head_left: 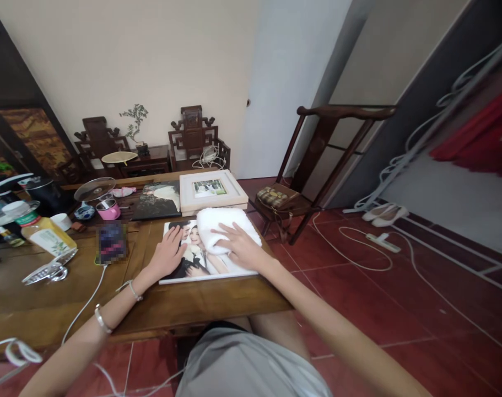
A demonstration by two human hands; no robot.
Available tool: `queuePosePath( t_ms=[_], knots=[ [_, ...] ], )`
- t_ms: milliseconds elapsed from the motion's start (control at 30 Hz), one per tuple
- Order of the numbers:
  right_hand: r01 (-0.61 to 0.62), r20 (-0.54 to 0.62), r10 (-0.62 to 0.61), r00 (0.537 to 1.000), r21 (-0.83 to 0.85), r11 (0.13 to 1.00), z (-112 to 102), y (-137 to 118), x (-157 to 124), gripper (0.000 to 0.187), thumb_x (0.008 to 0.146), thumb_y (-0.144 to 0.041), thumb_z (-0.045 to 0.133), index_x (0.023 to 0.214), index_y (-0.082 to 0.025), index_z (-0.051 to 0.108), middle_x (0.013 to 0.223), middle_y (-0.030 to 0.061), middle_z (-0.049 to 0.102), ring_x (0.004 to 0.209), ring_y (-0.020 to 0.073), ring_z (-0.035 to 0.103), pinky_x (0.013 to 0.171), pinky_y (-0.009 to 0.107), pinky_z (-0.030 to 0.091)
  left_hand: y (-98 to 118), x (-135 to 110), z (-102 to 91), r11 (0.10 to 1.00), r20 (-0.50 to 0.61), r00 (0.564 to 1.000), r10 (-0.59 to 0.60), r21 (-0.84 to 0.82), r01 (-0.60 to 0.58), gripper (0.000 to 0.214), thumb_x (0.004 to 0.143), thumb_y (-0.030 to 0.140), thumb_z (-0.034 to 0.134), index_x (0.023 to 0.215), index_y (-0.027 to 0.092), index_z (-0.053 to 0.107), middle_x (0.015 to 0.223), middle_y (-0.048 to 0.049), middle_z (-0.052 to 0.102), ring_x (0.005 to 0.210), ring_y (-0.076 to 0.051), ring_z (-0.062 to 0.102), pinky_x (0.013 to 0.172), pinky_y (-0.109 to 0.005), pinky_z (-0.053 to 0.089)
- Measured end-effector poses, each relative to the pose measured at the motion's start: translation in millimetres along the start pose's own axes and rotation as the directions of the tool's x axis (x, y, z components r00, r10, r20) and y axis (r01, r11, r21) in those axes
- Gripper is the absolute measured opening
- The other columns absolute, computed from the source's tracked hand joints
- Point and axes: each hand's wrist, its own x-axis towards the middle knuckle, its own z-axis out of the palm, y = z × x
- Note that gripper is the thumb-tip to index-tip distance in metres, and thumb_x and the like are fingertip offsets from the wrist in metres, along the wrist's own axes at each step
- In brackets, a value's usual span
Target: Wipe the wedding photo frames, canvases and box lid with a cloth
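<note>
At the photo's two o'clock, the right hand splays over a towel, left hand flat at ten, seemingly mid-wipe.

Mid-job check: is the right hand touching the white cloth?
Touching. The head view shows the right hand lying spread on the white cloth, with no visible gap between them.

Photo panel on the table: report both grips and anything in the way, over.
Left grip flat on photo panel. Right grip spread over white cloth. Panel on table, far right part under cloth. Framed picture close beyond.
</note>
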Motion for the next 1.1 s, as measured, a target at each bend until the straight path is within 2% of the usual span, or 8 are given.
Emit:
queuePosePath(
  t_ms=[233,333,400,500,667,767,900,1100],
  knots=[
    [0.059,0.062,-0.064,0.996,0.087,0.994,-22,-51,-77,0.056,0.059,0.004,0.042,0.103,-0.018,0.07,0.15,0.0061,0.043,0.146,0.028,0.018,0.116,0.061,0.013,2,0,0.4,0.995,0.019,0.999,0.026,0.093,-0.028,0.058,0.099,0.044,0.027,0.149,0.014,0.031,0.158,-0.0132,0.025,0.147,-0.027,0.018,0.112,-0.052,0.03],
    [0.067,0.082,-0.078,0.994,0.13,0.989,-28,-56,-92,0.054,0.057,0.002,0.042,0.097,-0.019,0.07,0.15,0.0044,0.042,0.146,0.0271,0.019,0.117,0.059,0.014,3,-2,-0.3,0.991,0.031,0.999,0.03,0.126,-0.033,0.058,0.1,0.044,0.026,0.15,0.015,0.03,0.159,-0.0133,0.024,0.147,-0.028,0.018,0.111,-0.052,0.032],
    [0.063,0.083,-0.076,0.994,0.157,0.986,-28,-46,-86,0.057,0.055,0.001,0.041,0.099,-0.02,0.07,0.149,0.0043,0.044,0.145,0.0256,0.023,0.117,0.057,0.016,5,-3,-1.6,0.989,0.058,0.998,0.029,0.143,-0.037,0.059,0.1,0.044,0.026,0.15,0.013,0.028,0.159,-0.0137,0.022,0.147,-0.028,0.017,0.11,-0.053,0.033],
    [0.03,0.055,-0.04,0.998,0.164,0.986,-23,-19,-59,0.06,0.055,0.0,0.041,0.104,-0.021,0.069,0.147,0.0063,0.046,0.143,0.0256,0.027,0.115,0.057,0.02,8,-4,-4.6,0.986,0.096,0.995,0.016,0.163,-0.032,0.06,0.1,0.043,0.026,0.151,0.011,0.025,0.16,-0.014,0.02,0.148,-0.029,0.015,0.108,-0.056,0.035],
    [-0.06,0.031,0.056,0.998,0.127,0.99,-7,24,-3,0.059,0.061,0.0,0.043,0.113,-0.013,0.067,0.141,0.02,0.051,0.139,0.0305,0.035,0.112,0.058,0.025,11,-4,-7.8,0.988,0.096,0.995,0.013,0.155,-0.028,0.058,0.1,0.042,0.028,0.151,0.016,0.025,0.16,-0.0133,0.02,0.148,-0.028,0.015,0.108,-0.054,0.035],
    [-0.103,0.015,0.102,0.995,0.099,0.99,0,32,13,0.059,0.062,0.001,0.045,0.115,-0.012,0.066,0.137,0.0209,0.054,0.138,0.0315,0.036,0.112,0.058,0.024,10,-5,-7.8,0.99,0.089,0.996,0.013,0.14,-0.025,0.057,0.1,0.042,0.029,0.151,0.016,0.025,0.16,-0.0132,0.021,0.148,-0.028,0.015,0.109,-0.054,0.033],
    [-0.082,-0.019,0.084,0.996,0.091,0.992,4,21,3,0.059,0.061,0.002,0.044,0.111,-0.016,0.067,0.141,0.0149,0.052,0.14,0.0313,0.033,0.112,0.061,0.021,9,-5,-7.1,0.992,0.073,0.997,0.014,0.123,-0.023,0.058,0.1,0.042,0.029,0.151,0.016,0.027,0.16,-0.0134,0.021,0.148,-0.028,0.015,0.109,-0.053,0.033],
    [0.025,0.024,-0.027,0.999,0.102,0.994,-12,-32,-58,0.056,0.056,0.002,0.042,0.102,-0.017,0.069,0.148,0.0085,0.044,0.144,0.0298,0.022,0.114,0.062,0.015,9,-6,-5.8,0.995,0.06,0.998,0.005,0.102,-0.011,0.057,0.099,0.042,0.029,0.15,0.016,0.028,0.16,-0.0125,0.022,0.148,-0.027,0.015,0.111,-0.053,0.031]
  ],
)
